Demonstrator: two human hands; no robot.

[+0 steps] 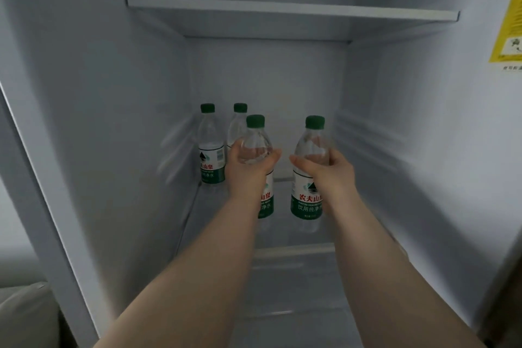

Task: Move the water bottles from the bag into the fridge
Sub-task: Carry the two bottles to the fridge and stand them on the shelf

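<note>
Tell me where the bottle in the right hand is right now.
Inside the fridge, right of centre in the head view: the right hand grips the right bottle upright near the shelf, beside the left bottle held by the left hand.

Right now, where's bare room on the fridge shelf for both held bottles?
Bare: the back of the clear shelf, from the two standing clear plastic green-capped bottles to the right wall; also front left, beside the left arm. Crowded: back-left corner, and mid-shelf, where the left hand grips the left bottle and the right hand the right bottle.
</note>
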